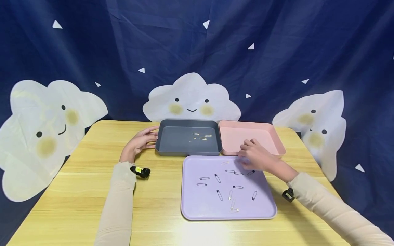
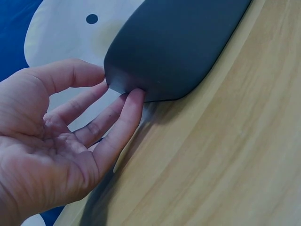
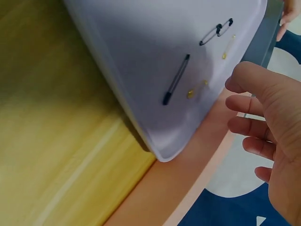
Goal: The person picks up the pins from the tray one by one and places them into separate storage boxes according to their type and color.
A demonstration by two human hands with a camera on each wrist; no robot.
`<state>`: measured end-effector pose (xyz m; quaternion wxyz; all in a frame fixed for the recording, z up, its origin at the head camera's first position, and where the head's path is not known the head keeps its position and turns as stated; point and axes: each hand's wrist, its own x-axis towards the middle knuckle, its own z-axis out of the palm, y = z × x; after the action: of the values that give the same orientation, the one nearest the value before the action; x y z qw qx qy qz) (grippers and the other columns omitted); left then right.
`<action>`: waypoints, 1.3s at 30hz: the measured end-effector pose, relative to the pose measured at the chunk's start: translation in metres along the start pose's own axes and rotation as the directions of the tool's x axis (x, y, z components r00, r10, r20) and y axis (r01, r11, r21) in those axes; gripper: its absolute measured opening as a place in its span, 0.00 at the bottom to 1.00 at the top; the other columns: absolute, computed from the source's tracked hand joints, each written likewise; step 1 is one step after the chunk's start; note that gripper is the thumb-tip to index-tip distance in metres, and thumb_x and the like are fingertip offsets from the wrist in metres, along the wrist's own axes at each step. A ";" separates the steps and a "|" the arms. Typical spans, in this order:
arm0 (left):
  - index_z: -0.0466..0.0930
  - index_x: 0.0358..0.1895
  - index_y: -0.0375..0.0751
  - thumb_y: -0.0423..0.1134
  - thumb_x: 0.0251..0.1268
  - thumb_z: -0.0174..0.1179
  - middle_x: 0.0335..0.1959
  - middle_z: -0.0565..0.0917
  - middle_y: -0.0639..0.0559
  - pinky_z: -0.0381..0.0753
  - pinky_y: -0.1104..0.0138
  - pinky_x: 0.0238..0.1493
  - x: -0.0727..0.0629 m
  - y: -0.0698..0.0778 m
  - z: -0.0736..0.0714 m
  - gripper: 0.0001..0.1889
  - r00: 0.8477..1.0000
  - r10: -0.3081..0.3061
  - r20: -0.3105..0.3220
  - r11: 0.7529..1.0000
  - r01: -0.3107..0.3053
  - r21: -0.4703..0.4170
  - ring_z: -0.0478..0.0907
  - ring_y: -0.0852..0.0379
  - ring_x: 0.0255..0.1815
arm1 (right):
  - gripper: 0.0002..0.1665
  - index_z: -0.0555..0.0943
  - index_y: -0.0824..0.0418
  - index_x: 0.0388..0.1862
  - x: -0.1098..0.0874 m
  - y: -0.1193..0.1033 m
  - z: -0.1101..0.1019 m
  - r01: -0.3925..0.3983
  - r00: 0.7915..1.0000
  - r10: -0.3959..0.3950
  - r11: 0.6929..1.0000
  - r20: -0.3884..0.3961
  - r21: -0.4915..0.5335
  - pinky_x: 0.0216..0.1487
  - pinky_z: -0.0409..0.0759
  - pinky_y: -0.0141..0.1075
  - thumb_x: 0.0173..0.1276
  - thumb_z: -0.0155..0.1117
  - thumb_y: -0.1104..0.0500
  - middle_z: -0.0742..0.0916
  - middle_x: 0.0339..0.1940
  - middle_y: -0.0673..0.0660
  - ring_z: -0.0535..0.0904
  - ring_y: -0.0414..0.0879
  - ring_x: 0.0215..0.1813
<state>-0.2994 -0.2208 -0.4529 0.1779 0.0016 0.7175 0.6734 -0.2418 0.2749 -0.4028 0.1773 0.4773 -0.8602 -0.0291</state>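
My left hand [image 1: 142,140] rests its fingertips against the left wall of the dark grey tray [image 1: 172,147], fingers loosely bent. Close up in the left wrist view, the fingertips touch the tray's corner. Several gold safety pins [image 1: 202,138] lie in that tray. My right hand [image 1: 255,155] hovers over the far right corner of the lilac tray [image 1: 197,205], fingers loosely curved, with nothing visible in them. Below it, in the right wrist view, are a black safety pin [image 3: 177,79] and a gold safety pin [image 3: 190,93]. More black safety pins [image 1: 217,178] and gold ones [image 1: 233,204] are scattered on the lilac tray.
The pink tray [image 1: 246,128] stands beside the dark grey one, behind the lilac tray. All three sit on a wooden table [image 1: 154,212]. A blue curtain [image 1: 172,41] with cloud prints hangs behind the table.
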 end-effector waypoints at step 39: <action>0.53 0.82 0.47 0.32 0.78 0.50 0.72 0.64 0.36 0.85 0.67 0.50 -0.002 0.002 0.000 0.33 0.999 0.018 0.029 1.000 -0.019 0.008 0.80 0.63 0.52 | 0.16 0.73 0.48 0.14 -0.009 -0.013 0.008 -0.165 0.964 0.144 0.983 0.225 0.080 0.42 0.61 0.39 0.42 0.73 0.62 0.77 0.21 0.41 0.66 0.43 0.33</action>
<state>-0.2985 -0.2215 -0.4507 0.1821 0.0187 0.7175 0.6721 -0.2297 0.2749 -0.4153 0.0602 0.4107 -0.9094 -0.0252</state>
